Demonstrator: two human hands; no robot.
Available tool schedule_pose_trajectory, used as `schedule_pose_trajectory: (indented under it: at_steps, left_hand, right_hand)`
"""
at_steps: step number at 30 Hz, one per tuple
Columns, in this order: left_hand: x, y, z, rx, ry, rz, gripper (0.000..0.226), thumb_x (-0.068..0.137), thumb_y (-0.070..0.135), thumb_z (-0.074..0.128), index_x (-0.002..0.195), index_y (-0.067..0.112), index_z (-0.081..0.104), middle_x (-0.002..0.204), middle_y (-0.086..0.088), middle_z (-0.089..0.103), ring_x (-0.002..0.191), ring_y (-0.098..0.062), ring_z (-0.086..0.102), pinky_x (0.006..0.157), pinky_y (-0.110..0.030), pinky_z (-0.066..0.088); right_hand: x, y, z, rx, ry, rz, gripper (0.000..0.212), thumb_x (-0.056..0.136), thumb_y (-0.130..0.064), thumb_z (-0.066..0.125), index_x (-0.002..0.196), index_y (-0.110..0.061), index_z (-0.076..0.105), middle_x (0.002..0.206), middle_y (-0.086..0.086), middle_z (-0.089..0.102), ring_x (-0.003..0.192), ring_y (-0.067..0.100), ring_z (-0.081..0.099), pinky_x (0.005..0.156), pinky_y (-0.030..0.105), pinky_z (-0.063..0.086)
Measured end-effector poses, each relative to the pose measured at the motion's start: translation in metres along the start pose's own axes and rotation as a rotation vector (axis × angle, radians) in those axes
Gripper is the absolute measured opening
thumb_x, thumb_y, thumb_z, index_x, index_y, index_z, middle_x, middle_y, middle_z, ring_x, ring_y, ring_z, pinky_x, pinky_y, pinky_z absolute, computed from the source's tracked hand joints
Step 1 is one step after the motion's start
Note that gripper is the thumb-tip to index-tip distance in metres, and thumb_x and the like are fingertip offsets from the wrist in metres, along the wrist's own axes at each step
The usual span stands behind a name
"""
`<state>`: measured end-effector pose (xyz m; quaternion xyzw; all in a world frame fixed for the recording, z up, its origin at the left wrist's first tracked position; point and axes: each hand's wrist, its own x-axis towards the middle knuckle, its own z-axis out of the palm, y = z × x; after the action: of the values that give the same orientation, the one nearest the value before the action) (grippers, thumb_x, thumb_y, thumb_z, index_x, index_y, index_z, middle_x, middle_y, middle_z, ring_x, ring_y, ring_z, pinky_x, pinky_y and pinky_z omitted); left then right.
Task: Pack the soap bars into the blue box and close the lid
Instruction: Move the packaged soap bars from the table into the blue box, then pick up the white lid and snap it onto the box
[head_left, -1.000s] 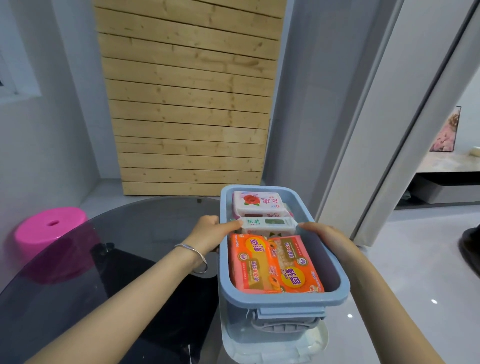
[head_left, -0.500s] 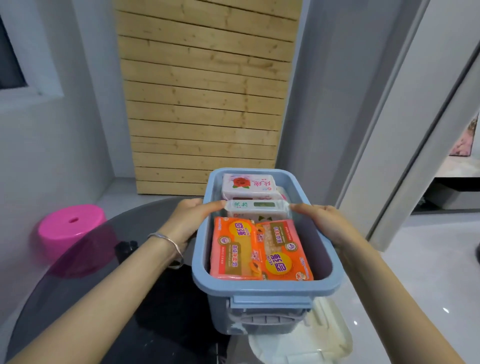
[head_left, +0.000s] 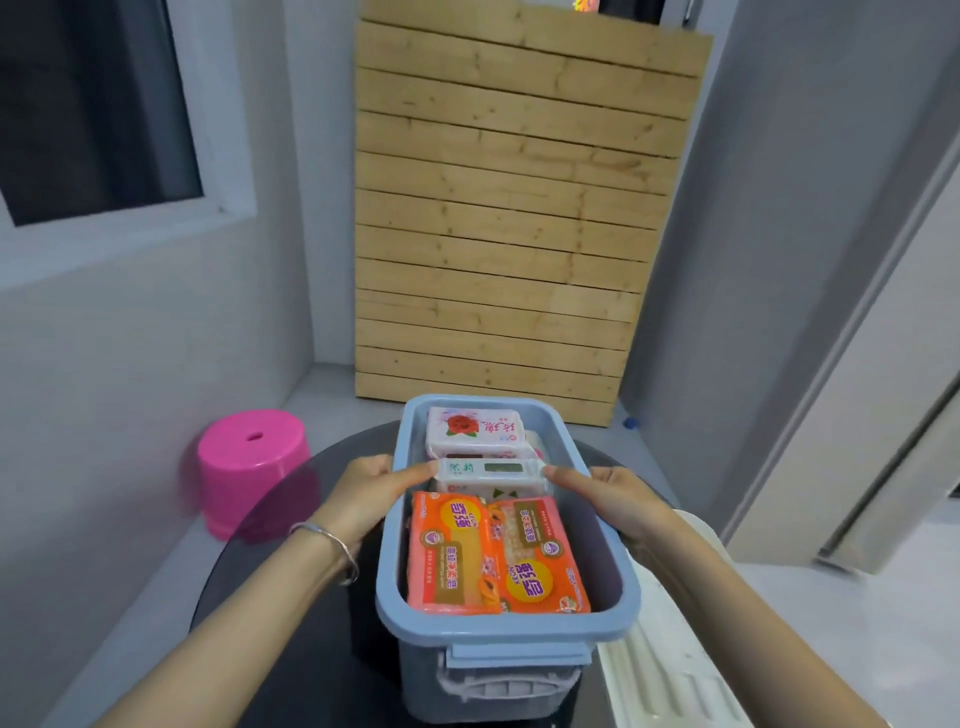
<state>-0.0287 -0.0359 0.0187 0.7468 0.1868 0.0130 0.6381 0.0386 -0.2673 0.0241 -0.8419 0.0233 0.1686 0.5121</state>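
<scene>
Pinching the ends of the white soap bar (head_left: 491, 467), the left hand (head_left: 363, 493) grips it at 9 o'clock and the right hand (head_left: 610, 499) at 3 o'clock, fingertips closed on the wrapper. The bar lies crosswise in the middle of the blue box (head_left: 506, 631), on top of another white pack. The rose-printed soap (head_left: 475, 428) is behind it at 12 o'clock and the orange soap packs (head_left: 498, 556) are in front at 6 o'clock.

To do this step well, I would lower the bar level and press it flat — anything standing above the rim would likely stop the lid seating. The cream lid (head_left: 670, 654) lies just beside the box at 4 o'clock, not yet on.

The box stands on a dark round glass table (head_left: 291, 623). Beyond it, a pink stool (head_left: 249, 462) stands on the floor at 9 o'clock, a wooden slat panel (head_left: 509, 208) stands against the grey wall at 12 o'clock, and a window (head_left: 93, 104) shows at 10 o'clock.
</scene>
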Motion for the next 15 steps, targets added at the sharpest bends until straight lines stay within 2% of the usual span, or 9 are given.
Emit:
schedule_pose_trajectory:
  at_steps: [2,6,9,11,12,13,14,15]
  left_hand:
    - [0.004,-0.004,0.000,0.013,-0.002,0.022,0.034,0.081,0.028,0.068,0.097,-0.002,0.066,0.090,-0.018,0.073,0.069,-0.025,0.067,0.072,-0.034,0.054]
    - [0.011,-0.007,-0.002,0.049,-0.045,0.032,0.033,0.082,0.033,0.066,0.098,0.004,0.067,0.090,-0.015,0.074,0.078,-0.027,0.070,0.077,-0.035,0.054]
    - [0.012,-0.006,-0.004,0.131,-0.062,0.048,0.037,0.084,0.040,0.061,0.099,0.006,0.067,0.091,-0.014,0.074,0.083,-0.027,0.070,0.076,-0.034,0.054]
    - [0.007,-0.004,-0.005,0.253,-0.066,0.062,0.042,0.086,0.046,0.056,0.087,0.005,0.063,0.079,-0.010,0.071,0.068,-0.021,0.066,0.062,-0.028,0.051]
    - [0.006,-0.004,-0.006,0.332,-0.045,0.070,0.043,0.086,0.050,0.053,0.080,0.008,0.056,0.069,-0.004,0.065,0.059,-0.015,0.059,0.054,-0.024,0.046]
    - [0.003,-0.003,-0.006,0.404,-0.006,0.087,0.043,0.084,0.054,0.052,0.082,0.011,0.050,0.066,0.000,0.057,0.056,-0.012,0.054,0.051,-0.024,0.041]
    - [0.000,-0.004,-0.006,0.459,0.026,0.115,0.046,0.082,0.058,0.052,0.091,0.013,0.046,0.072,0.002,0.056,0.062,-0.012,0.055,0.054,-0.026,0.043]
    - [-0.002,-0.006,-0.005,0.502,0.058,0.161,0.052,0.079,0.062,0.052,0.103,0.016,0.042,0.087,0.001,0.058,0.077,-0.015,0.059,0.065,-0.030,0.049]
  right_hand:
    - [0.005,0.003,0.004,-0.020,-0.004,-0.007,0.049,0.077,-0.049,0.070,0.103,-0.008,0.067,0.102,0.011,0.072,0.095,0.027,0.068,0.089,0.042,0.055]
    - [0.007,0.005,0.001,-0.031,-0.026,-0.038,0.048,0.081,-0.052,0.063,0.103,-0.009,0.069,0.099,0.011,0.074,0.094,0.028,0.070,0.088,0.040,0.056]
    - [0.002,0.011,-0.011,-0.013,-0.078,-0.087,0.049,0.091,-0.052,0.049,0.101,-0.009,0.071,0.093,0.012,0.075,0.088,0.028,0.071,0.077,0.032,0.056]
    - [-0.005,0.021,-0.022,0.057,-0.086,-0.071,0.054,0.093,-0.052,0.044,0.095,-0.005,0.069,0.077,0.011,0.070,0.070,0.025,0.066,0.065,0.028,0.053]
    - [-0.008,0.028,-0.027,0.092,-0.089,-0.050,0.052,0.094,-0.051,0.044,0.090,-0.005,0.067,0.066,0.008,0.064,0.060,0.020,0.060,0.057,0.024,0.049]
    - [-0.010,0.037,-0.032,0.107,-0.079,-0.029,0.048,0.093,-0.051,0.047,0.086,-0.007,0.066,0.059,0.005,0.059,0.053,0.016,0.055,0.052,0.022,0.044]
    - [-0.015,0.049,-0.037,0.094,-0.052,-0.008,0.045,0.091,-0.050,0.050,0.085,-0.009,0.065,0.056,0.004,0.057,0.049,0.015,0.052,0.049,0.021,0.040]
    - [-0.017,0.061,-0.039,0.044,-0.030,0.012,0.043,0.089,-0.050,0.054,0.084,-0.009,0.066,0.055,0.003,0.057,0.047,0.014,0.052,0.048,0.021,0.038]
